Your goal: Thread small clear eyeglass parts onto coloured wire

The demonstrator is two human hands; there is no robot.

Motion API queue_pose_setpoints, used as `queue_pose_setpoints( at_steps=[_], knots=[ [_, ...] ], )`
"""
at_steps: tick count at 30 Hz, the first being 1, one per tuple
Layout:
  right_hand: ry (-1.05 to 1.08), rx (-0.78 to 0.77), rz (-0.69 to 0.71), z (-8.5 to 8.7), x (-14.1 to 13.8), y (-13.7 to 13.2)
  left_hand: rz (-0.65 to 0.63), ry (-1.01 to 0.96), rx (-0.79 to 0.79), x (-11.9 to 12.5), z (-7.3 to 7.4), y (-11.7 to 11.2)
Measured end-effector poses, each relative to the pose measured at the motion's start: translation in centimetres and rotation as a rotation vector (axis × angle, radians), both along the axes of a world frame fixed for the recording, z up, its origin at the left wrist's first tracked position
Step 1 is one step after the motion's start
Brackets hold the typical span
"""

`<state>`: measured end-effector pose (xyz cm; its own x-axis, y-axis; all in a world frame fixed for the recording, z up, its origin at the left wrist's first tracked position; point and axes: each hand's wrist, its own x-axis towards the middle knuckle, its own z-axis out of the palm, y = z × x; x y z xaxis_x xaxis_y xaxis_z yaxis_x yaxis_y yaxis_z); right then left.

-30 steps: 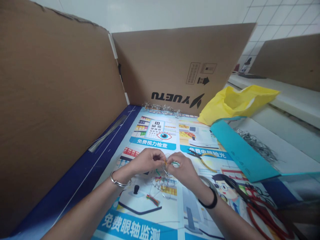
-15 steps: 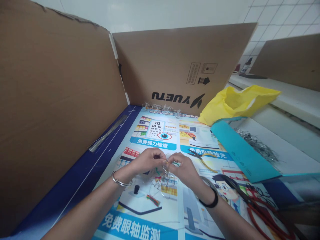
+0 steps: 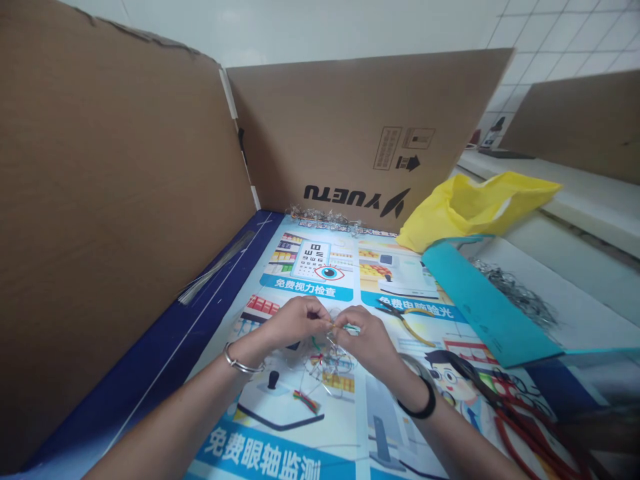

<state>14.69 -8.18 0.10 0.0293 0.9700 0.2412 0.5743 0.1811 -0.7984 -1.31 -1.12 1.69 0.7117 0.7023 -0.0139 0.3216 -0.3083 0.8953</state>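
My left hand and my right hand meet fingertip to fingertip over the printed mat. Both pinch a thin wire piece, with a small yellow-orange bit showing between the thumbs. A loose tangle of silvery wire, with green and red bits in it, hangs or lies just below the fingers; which of the two I cannot tell. Short coloured strands in a small bundle lie on the mat nearer to me. Beyond my right hand rest pliers with yellow handles.
Large red-handled scissors lie at the lower right. A turquoise box holds a heap of wire pieces, with a yellow bag behind it. Cardboard walls stand left and behind. Straight wires lie left; wire pieces line the back.
My fingertips have shifted very slightly, and a bit more of the yellow-orange piece shows between them. Everything else stays where it was.
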Motion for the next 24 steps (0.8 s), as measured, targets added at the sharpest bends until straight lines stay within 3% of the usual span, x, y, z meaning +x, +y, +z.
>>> queue_pose_setpoints(
  at_steps=[14, 24],
  knots=[
    [0.124, -0.134, 0.015, -0.54, 0.35, 0.11, -0.045, -0.006, 0.052, 0.25, 0.18, -0.19],
    [0.433, -0.335, 0.131, -0.13, 0.69, 0.29, -0.23, 0.02, 0.441, -0.3, 0.32, 0.17]
  ],
)
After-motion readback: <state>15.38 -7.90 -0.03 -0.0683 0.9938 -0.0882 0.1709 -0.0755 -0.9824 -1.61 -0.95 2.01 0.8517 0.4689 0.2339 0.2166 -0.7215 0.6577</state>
